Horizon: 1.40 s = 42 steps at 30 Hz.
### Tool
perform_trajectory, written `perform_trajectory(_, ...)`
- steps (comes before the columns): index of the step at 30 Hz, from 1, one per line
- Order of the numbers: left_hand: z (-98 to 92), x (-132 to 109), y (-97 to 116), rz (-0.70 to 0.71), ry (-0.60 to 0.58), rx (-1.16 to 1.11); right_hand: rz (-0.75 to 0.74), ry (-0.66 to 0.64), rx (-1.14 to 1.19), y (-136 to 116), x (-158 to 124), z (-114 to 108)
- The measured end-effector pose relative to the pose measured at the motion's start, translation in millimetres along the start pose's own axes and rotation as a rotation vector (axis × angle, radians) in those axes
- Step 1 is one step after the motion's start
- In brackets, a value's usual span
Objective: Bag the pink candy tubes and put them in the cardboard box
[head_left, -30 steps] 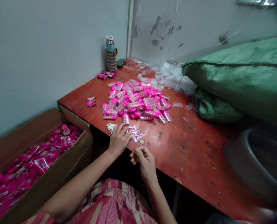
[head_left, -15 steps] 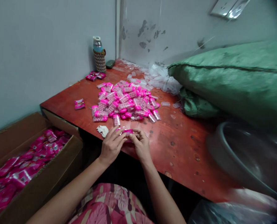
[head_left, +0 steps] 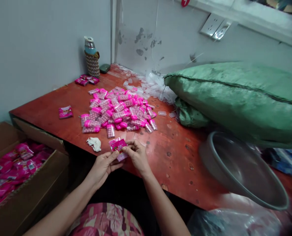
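Red table (head_left: pixel 185 154), near edge: left hand (head_left: pixel 102 165) and right hand (head_left: pixel 135 154) pinch pink sachet (head_left: pixel 117 144) between fingertips. Likely light, flimsy, slippery film; grip edges. Pink candy tubes (head_left: pixel 118 111) heaped beyond.

Grey walls (head_left: pixel 37 39) meeting in a corner, flaking paint patches (head_left: pixel 141 36), 2 wall sockets (head_left: pixel 216 27), worn red table (head_left: pixel 185 147), soft light

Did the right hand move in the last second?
Yes. The right hand moved forward, farther over the near edge of the table, to grip the pink packet.
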<state>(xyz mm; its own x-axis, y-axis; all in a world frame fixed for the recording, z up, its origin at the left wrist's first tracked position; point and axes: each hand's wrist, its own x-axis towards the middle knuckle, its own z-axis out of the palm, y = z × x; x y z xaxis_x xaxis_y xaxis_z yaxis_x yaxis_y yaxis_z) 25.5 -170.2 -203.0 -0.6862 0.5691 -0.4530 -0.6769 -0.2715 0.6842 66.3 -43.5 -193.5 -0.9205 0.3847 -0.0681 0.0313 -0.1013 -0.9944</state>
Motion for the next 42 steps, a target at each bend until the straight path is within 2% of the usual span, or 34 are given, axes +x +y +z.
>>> perform_trajectory(2, -0.9, 0, 1, 0.068, 0.026, 0.039, -0.011, -0.046, -0.092, 1, 1, 0)
perform_trajectory(4, -2.2, 0, 2, 0.114, 0.074, 0.095, -0.059, -0.059, -0.281, -1, 8, -8)
perform_trajectory(6, -3.1, 1, 3, 0.105, 0.116, 0.137, -0.140, 0.037, -0.598, -6, 22, -24)
perform_trajectory(9, -2.6, 0, 4, 0.063, 0.160, 0.117, -0.170, 0.309, -1.119, -13, 53, -55)
perform_trajectory(11, -1.6, -2, 4, 0.042, 0.179, 0.075, -0.099, 0.346, -1.285, -14, 72, -72)
perform_trajectory(13, -1.3, -4, 5, 0.026, 0.186, 0.037, -0.042, 0.327, -1.319, -12, 83, -83)
perform_trajectory(17, -4.2, -6, 9, 0.033, 0.214, -0.038, -0.028, 0.296, -1.237, -6, 79, -95)
perform_trajectory(23, -3.5, -1, 7, 0.036, 0.262, -0.184, -0.010, 0.171, -0.955, -3, 30, -99)
perform_trajectory(25, -1.0, 1, 5, 0.023, 0.253, -0.228, 0.018, 0.142, -0.712, -1, 11, -92)
perform_trajectory(29, 3.1, 3, 2, -0.003, 0.225, -0.275, 0.108, 0.140, -0.065, 1, -15, -74)
perform_trajectory(31, 3.5, 3, 1, -0.001, 0.226, -0.286, 0.115, 0.158, -0.030, 1, -22, -69)
perform_trajectory(33, 2.9, 2, 1, 0.001, 0.230, -0.290, 0.047, 0.220, -0.234, 2, -27, -68)
perform_trajectory(35, 1.7, 2, 0, 0.002, 0.238, -0.295, -0.073, 0.318, -0.619, 5, -31, -69)
perform_trajectory(37, 0.5, 2, -1, 0.003, 0.250, -0.303, -0.176, 0.357, -1.012, 8, -35, -71)
perform_trajectory(39, 0.0, 2, -1, 0.004, 0.256, -0.317, -0.206, 0.305, -1.260, 11, -36, -72)
perform_trajectory(42, 0.8, 2, -1, -0.001, 0.258, -0.349, -0.142, 0.213, -1.378, 9, -33, -72)
